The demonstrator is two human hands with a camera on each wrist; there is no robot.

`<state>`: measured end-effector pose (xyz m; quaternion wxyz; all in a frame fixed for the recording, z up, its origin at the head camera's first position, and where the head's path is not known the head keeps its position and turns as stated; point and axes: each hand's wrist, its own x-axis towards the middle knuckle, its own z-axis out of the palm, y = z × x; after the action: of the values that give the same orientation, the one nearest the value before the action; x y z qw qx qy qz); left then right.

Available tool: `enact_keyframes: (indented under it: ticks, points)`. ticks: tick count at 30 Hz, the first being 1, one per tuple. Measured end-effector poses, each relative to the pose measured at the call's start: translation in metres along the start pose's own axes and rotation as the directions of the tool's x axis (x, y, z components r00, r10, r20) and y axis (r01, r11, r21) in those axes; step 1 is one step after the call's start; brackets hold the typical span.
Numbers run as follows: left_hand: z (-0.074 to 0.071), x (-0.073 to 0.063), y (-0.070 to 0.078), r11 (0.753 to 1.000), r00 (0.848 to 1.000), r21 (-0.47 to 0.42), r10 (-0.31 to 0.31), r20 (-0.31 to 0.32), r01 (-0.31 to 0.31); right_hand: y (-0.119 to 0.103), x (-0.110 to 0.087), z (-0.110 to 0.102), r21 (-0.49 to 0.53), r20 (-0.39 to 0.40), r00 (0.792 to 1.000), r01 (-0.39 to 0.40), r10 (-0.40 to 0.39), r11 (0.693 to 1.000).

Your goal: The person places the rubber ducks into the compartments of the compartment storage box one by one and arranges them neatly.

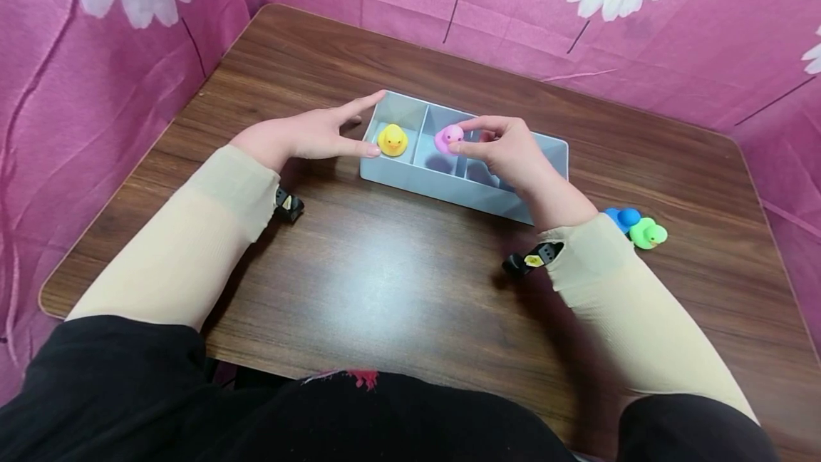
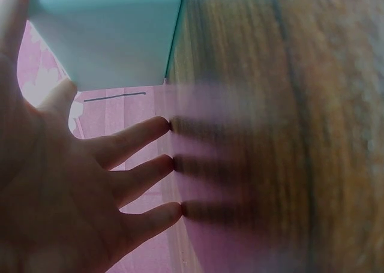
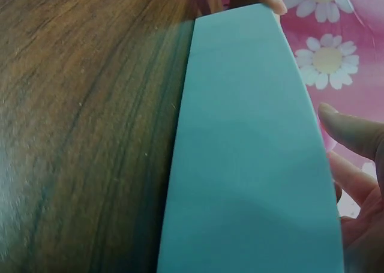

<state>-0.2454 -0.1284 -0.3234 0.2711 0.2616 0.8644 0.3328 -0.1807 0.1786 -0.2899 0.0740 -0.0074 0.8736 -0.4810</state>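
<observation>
**Pink duck (image 1: 447, 138) pinched at the second compartment, its base hard to read**

On my head feed, the right hand (image 1: 509, 148) pinches the pink duck between thumb and forefinger, the gap just the toy's width. The duck is at the second compartment from the left of the grey tray (image 1: 442, 190), over a shadow; I can't tell whether its base touches the floor. That hand and wrist cover much of the tray's right part, so I can't see all of what lies there. My right wrist feed gives mostly tray wall, with only a pink sliver past the rim.

The left hand (image 1: 308, 135) is spread wide, thumb and forefinger straight along the tray's left end, gripping no duck. Its wrist feed is dim, the tabletop blurred.

The yellow duck (image 1: 393, 140) sits in the leftmost compartment. Beyond the right sleeve (image 1: 616, 291), which partly hides the blue duck (image 1: 621, 218), the green duck (image 1: 648, 234) shows.
</observation>
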Motion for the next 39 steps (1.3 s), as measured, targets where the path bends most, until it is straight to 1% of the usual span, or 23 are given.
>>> enact_keyframes:
  ticks: [4,8,18,23,27,31,36,39]
  points:
    - [0.0,0.0,0.0,1.0,1.0,-0.002,-0.001,0.0,0.001,0.0,0.003,0.005,-0.038,-0.027,1.0,-0.013,0.012,0.999]
    - [0.0,0.001,-0.001,1.0,1.0,-0.001,-0.003,-0.001,0.003,0.002,0.007,0.01,-0.055,-0.035,0.999,-0.023,0.022,0.998]
    - [-0.001,0.001,-0.002,1.0,1.0,0.002,-0.004,0.004,0.004,0.002,0.013,0.018,-0.119,0.01,0.996,-0.082,0.084,0.99]
    - [-0.001,0.0,-0.002,1.0,1.0,0.0,0.007,0.008,-0.007,0.003,0.016,0.02,-0.18,0.031,0.994,-0.097,0.104,0.979]
    - [-0.001,0.001,-0.001,1.0,1.0,0.004,0.014,0.01,-0.014,0.004,0.018,0.022,-0.231,0.016,0.996,-0.084,0.09,0.969]
    - [-0.001,-0.001,0.0,1.0,1.0,0.006,0.008,0.015,-0.009,0.003,0.018,0.025,-0.291,-0.001,0.997,-0.08,0.083,0.953]
    - [-0.001,-0.002,0.0,1.0,1.0,0.004,0.005,0.017,-0.005,0.002,0.017,0.027,-0.352,0.005,0.996,-0.086,0.094,0.932]
    - [-0.001,-0.002,0.001,1.0,1.0,0.007,0.009,0.014,-0.009,0.002,0.017,0.028,-0.362,0.008,0.995,-0.089,0.099,0.928]
